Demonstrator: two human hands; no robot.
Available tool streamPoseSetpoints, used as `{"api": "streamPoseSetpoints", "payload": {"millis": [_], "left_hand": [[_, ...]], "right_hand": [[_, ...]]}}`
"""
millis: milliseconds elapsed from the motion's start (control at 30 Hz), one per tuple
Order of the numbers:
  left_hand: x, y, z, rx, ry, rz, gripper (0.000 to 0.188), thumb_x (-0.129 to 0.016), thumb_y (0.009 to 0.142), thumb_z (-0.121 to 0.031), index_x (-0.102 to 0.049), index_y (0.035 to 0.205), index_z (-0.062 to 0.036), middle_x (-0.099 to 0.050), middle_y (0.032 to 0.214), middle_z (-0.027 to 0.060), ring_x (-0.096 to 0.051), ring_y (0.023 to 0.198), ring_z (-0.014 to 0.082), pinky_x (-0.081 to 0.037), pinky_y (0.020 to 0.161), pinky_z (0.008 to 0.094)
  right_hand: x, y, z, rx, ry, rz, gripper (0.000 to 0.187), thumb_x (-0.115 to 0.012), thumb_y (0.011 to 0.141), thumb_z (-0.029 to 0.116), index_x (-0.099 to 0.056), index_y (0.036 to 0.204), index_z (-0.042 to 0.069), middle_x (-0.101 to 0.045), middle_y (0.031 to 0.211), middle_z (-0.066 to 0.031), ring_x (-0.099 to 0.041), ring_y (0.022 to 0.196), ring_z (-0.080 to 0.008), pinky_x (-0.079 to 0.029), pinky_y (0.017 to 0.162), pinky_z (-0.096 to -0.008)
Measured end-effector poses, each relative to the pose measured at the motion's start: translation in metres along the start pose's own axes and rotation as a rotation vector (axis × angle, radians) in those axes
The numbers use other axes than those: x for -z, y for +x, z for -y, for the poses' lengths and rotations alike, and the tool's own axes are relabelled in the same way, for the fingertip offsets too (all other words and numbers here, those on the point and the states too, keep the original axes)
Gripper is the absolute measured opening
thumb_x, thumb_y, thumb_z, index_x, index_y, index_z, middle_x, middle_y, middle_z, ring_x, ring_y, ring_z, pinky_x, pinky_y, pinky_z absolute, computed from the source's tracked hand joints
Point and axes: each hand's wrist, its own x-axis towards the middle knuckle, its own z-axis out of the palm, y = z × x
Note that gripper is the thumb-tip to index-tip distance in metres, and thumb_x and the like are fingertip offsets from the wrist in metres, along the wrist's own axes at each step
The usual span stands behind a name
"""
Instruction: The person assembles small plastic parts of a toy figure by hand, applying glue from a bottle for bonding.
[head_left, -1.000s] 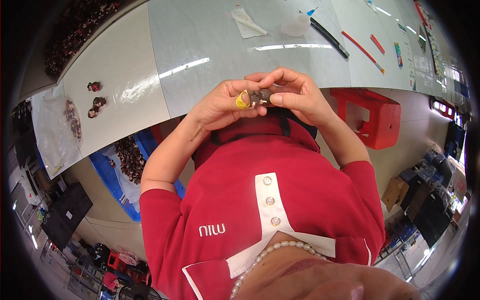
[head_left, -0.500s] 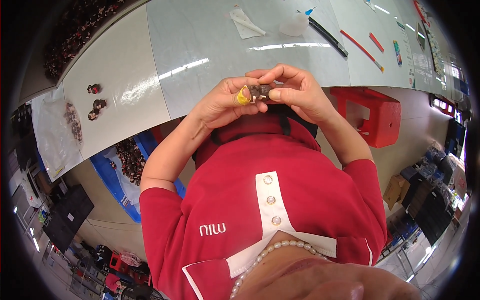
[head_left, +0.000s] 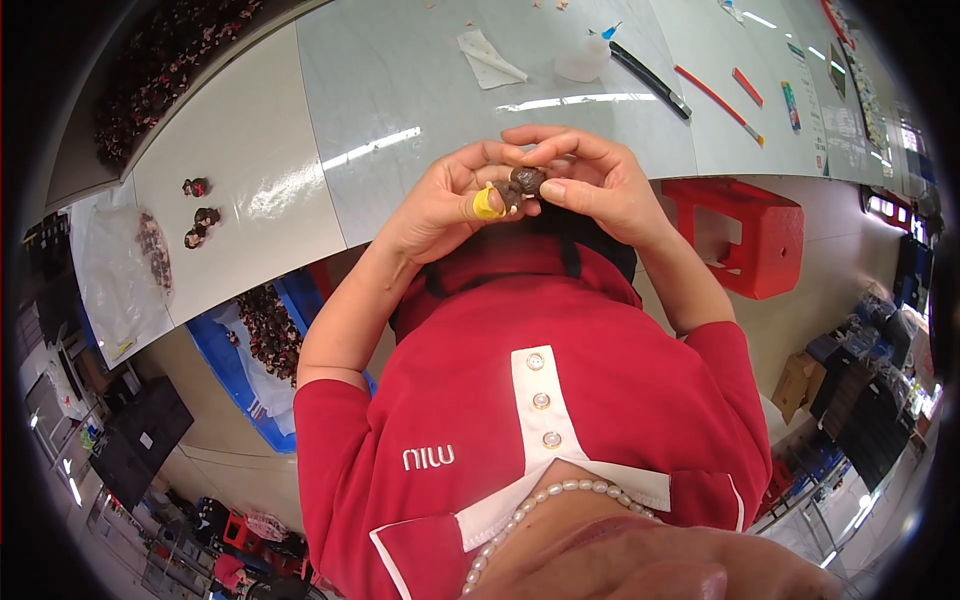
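Observation:
A small dark brown figurine (head_left: 526, 180) with a rounded top and pale bits below is held between both hands, just in front of the table's near edge. My left hand (head_left: 448, 200), with a yellow wrap (head_left: 488, 202) around its thumb, is closed on the figurine's left side. On the other side, my right hand (head_left: 600, 190) pinches it between thumb and fingers. Fingers partly hide the figurine, so its full shape cannot be made out. Similar dark figurines (head_left: 203, 226) lie on the white tabletop (head_left: 265, 190) at the left, one with a red patch.
At the back lie a paper scrap (head_left: 490, 60), a translucent bottle with a blue tip (head_left: 583, 64), a black pen-like tool (head_left: 650, 80) and a red brush (head_left: 715, 102). Many small dark pieces fill a blue crate (head_left: 225, 375) below left. A red stool (head_left: 770, 240) stands right.
The figurine has turned between my fingers, its rounded top now tipped up toward the right. Both hands stay at nearly the same place, and the view has shifted slightly.

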Motion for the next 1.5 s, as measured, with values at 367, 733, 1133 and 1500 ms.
{"api": "streamPoseSetpoints", "payload": {"millis": [367,733,1133,1500], "left_hand": [[-0.006,-0.007,0.004,0.018,-0.053,-0.117,0.053,-0.069,0.082,-0.022,-0.048,0.126,0.0008,-0.057,0.118,0.0131,-0.056,0.107,0.0199,-0.045,0.093,0.0311],[-0.007,-0.005,0.022,0.072,-0.35,-0.029,0.051,-0.065,0.085,-0.034,-0.05,0.124,-0.0044,-0.055,0.117,0.0057,-0.051,0.111,0.0169,-0.04,0.098,0.036],[-0.004,-0.007,0.024,0.087,-0.407,-0.017,0.048,-0.064,0.085,-0.037,-0.054,0.121,-0.0052,-0.054,0.122,0.0108,-0.048,0.117,0.0223,-0.037,0.102,0.048],[0.0,-0.006,0.022,0.123,-0.506,-0.012,0.043,-0.061,0.088,-0.03,-0.053,0.119,-0.0011,-0.054,0.12,0.0163,-0.05,0.116,0.0312,-0.036,0.099,0.061]], "right_hand": [[0.001,0.0,-0.006,0.294,-0.39,-0.026,0.027,-0.063,0.082,0.001,-0.061,0.109,0.003,-0.05,0.113,-0.0097,-0.054,0.101,-0.0181,-0.048,0.088,-0.0312],[0.006,0.003,-0.01,0.338,-0.627,-0.038,0.029,-0.066,0.079,0.006,-0.062,0.108,0.005,-0.058,0.107,-0.0084,-0.056,0.093,-0.0166,-0.046,0.084,-0.0287],[0.001,-0.001,-0.011,0.237,-0.539,0.011,0.028,-0.062,0.082,-0.001,-0.059,0.11,-0.001,-0.058,0.113,-0.0126,-0.053,0.111,-0.0221,-0.045,0.091,-0.0315],[-0.004,-0.002,-0.007,0.221,-0.67,-0.041,0.026,-0.064,0.081,0.001,-0.061,0.107,0.0,-0.061,0.106,-0.0125,-0.06,0.098,-0.0196,-0.048,0.085,-0.0299]]}}
